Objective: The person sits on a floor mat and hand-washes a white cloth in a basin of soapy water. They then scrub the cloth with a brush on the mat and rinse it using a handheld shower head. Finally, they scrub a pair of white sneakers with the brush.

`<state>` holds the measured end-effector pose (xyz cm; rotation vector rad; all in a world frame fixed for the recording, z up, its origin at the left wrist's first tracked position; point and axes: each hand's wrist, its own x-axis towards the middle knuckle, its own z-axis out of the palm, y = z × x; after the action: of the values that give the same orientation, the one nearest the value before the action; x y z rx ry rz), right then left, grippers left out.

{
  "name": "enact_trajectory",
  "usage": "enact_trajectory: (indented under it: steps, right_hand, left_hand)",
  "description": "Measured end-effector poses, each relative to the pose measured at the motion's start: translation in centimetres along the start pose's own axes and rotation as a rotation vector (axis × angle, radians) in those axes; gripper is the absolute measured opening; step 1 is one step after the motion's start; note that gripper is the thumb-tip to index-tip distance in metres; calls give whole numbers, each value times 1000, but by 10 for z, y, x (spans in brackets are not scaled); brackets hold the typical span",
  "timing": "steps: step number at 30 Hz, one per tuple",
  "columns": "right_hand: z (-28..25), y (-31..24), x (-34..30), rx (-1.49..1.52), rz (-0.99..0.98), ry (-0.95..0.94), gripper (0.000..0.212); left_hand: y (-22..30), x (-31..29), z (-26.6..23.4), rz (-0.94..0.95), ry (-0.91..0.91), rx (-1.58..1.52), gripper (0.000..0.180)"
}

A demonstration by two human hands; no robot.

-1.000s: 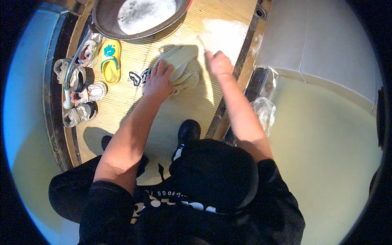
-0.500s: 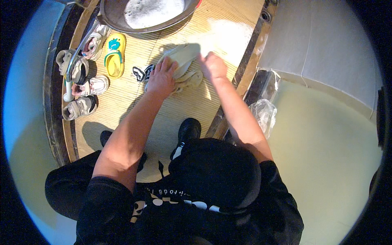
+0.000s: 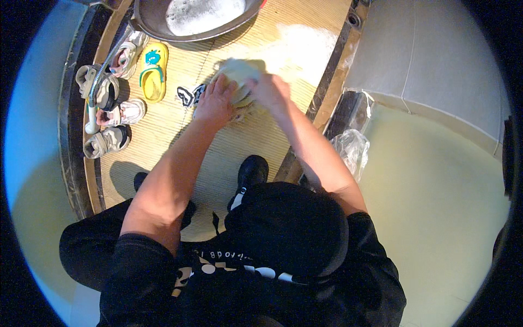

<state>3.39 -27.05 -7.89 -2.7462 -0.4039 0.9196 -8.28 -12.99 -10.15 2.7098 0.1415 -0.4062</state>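
A pale greenish shoe [image 3: 235,70] lies on the yellow ribbed floor [image 3: 256,141] in front of my knees. My left hand [image 3: 214,102] grips its near left side and holds it down. My right hand [image 3: 271,90] lies closed on the shoe's right side, and the thin pale brush it holds is hidden under the fingers. Just left of my left hand lies a black and white shoe [image 3: 188,96], partly covered by it.
A large metal basin [image 3: 158,26] of soapy water stands at the top. To the left are a yellow child's clog [image 3: 153,71], several small sneakers [image 3: 111,139] and a shower head on a hose [image 3: 91,111]. A clear plastic bag [image 3: 351,148] lies by the dark step on the right.
My right hand, raised to the right with a thin pale brush a second ago, has come down leftward onto the shoe. The left hand has stayed on the shoe.
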Motion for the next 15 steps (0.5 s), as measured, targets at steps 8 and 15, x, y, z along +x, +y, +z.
enact_trajectory:
  steps: [8, 15]
  right_hand:
    - [-40, 77, 17, 101, 391, 154, 72]
    - [12, 36, 0, 64, -20, 55, 57]
  left_hand:
    - [-6, 5, 0, 21, -3, -143, 52]
    - [-9, 20, -6, 5, 77, -196, 31]
